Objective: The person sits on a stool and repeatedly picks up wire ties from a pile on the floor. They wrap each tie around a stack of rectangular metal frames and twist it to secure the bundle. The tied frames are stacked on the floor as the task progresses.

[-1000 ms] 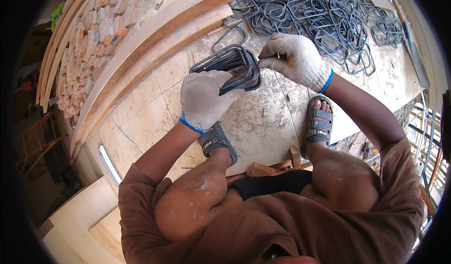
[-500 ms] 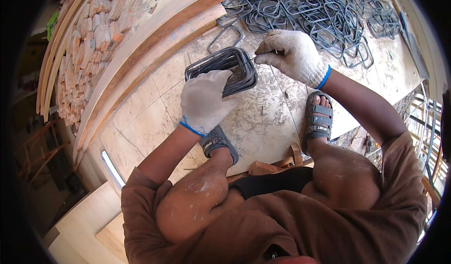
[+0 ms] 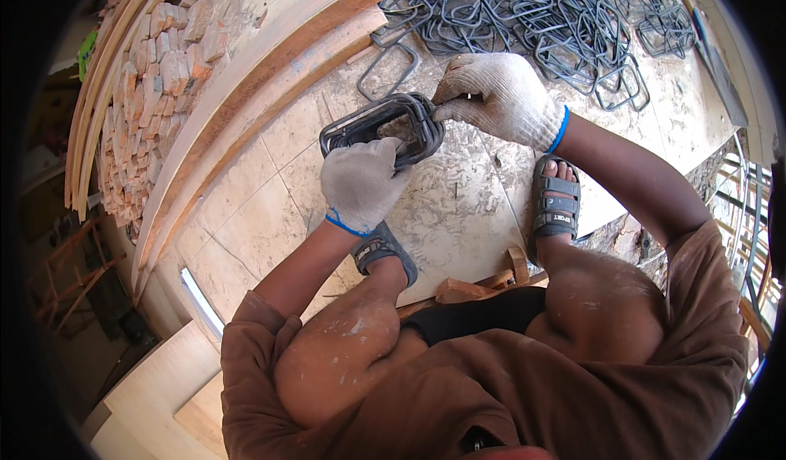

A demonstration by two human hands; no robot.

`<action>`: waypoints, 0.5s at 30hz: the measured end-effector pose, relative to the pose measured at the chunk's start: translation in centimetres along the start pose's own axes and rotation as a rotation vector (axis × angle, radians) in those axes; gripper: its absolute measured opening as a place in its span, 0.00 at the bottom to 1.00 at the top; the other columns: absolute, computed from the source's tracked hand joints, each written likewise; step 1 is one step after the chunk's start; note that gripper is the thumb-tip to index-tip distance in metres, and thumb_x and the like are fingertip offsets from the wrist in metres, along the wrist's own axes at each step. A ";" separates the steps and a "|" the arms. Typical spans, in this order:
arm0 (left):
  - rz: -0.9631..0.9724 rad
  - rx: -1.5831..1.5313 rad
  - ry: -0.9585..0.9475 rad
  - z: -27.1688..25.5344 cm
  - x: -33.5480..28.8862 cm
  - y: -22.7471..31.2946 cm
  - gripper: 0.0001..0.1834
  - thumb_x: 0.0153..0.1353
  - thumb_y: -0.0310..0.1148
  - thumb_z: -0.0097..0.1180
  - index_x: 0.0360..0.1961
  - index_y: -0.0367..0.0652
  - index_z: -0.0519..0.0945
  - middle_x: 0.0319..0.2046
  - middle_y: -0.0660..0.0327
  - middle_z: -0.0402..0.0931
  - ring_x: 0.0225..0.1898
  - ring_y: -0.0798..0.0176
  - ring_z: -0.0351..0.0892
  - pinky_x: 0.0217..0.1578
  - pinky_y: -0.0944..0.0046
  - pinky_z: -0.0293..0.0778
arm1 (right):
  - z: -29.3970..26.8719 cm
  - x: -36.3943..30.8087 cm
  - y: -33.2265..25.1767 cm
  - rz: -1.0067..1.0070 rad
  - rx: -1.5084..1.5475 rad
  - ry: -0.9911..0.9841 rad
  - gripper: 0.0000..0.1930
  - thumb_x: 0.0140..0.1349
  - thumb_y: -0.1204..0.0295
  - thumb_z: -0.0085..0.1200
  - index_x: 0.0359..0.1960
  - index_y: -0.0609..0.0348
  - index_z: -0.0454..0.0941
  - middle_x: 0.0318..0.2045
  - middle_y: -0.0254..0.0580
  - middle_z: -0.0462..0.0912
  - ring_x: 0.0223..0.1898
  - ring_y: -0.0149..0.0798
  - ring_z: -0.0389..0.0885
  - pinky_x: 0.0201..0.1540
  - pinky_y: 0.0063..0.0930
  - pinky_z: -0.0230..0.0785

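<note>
A bundle of dark steel rebar stirrups point(image 3: 427, 135), bent into rounded rectangles and stacked together, is held above the tiled floor. My left hand point(image 3: 362, 183), in a whitish work glove with a blue cuff, grips the near side of the bundle. At its far right corner is my right hand point(image 3: 503, 95), gloved alike, with thumb and forefinger pinched together against the bars. What sits in that pinch is too small to make out. A single loose stirrup point(image 3: 413, 73) lies on the floor just beyond the bundle.
A large tangled pile of stirrups point(image 3: 499, 18) covers the floor at the far side. Long wooden boards point(image 3: 237, 124) and stacked broken bricks point(image 3: 164, 83) lie to the left. Wood offcuts point(image 3: 463, 290) are between my sandalled feet. Metal bars point(image 3: 749, 214) stand at the right.
My right hand has moved left, from just off the bundle's right end to touching its corner. The bundle has tilted slightly in my left hand.
</note>
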State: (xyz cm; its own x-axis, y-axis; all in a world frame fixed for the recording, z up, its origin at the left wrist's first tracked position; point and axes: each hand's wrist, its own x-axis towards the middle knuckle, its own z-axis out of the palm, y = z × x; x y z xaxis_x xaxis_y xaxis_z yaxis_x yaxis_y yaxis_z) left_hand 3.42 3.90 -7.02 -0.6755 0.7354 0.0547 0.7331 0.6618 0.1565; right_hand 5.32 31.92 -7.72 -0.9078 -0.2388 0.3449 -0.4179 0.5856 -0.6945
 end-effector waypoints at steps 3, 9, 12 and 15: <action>-0.048 -0.047 -0.037 -0.1 -0.4 0.1 0.25 0.53 0.47 0.77 0.47 0.43 0.91 0.32 0.53 0.89 0.34 0.48 0.90 0.39 0.51 0.82 | -0.1 0.0 0.3 -0.021 0.005 -0.010 0.11 0.60 0.59 0.75 0.39 0.49 0.92 0.35 0.39 0.88 0.40 0.49 0.90 0.43 0.40 0.82; -0.050 -0.122 -0.005 -1.3 0.4 0.4 0.31 0.53 0.49 0.80 0.54 0.41 0.87 0.42 0.51 0.90 0.44 0.48 0.90 0.47 0.50 0.83 | -0.4 0.1 0.7 -0.008 0.011 0.036 0.12 0.59 0.63 0.78 0.39 0.55 0.92 0.35 0.41 0.89 0.38 0.48 0.90 0.41 0.37 0.83; -0.111 -0.314 0.034 -2.0 0.5 0.9 0.33 0.52 0.45 0.82 0.57 0.41 0.85 0.44 0.51 0.89 0.46 0.48 0.88 0.51 0.52 0.82 | -1.1 0.4 0.5 0.003 0.008 0.042 0.13 0.58 0.65 0.79 0.39 0.59 0.91 0.36 0.43 0.89 0.37 0.47 0.90 0.40 0.36 0.83; -0.114 -0.470 0.199 -1.7 0.5 1.2 0.38 0.51 0.42 0.83 0.62 0.42 0.82 0.49 0.50 0.86 0.50 0.48 0.86 0.55 0.53 0.81 | -1.5 0.6 0.9 0.057 0.020 0.058 0.13 0.59 0.61 0.77 0.39 0.53 0.92 0.36 0.40 0.89 0.39 0.47 0.90 0.42 0.38 0.82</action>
State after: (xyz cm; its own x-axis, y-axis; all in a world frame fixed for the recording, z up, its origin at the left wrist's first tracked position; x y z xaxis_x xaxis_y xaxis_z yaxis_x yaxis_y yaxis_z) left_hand 3.80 4.79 -5.11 -0.7841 0.5906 0.1908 0.5708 0.5653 0.5955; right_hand 4.45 33.45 -7.19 -0.9266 -0.1596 0.3404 -0.3669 0.5810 -0.7265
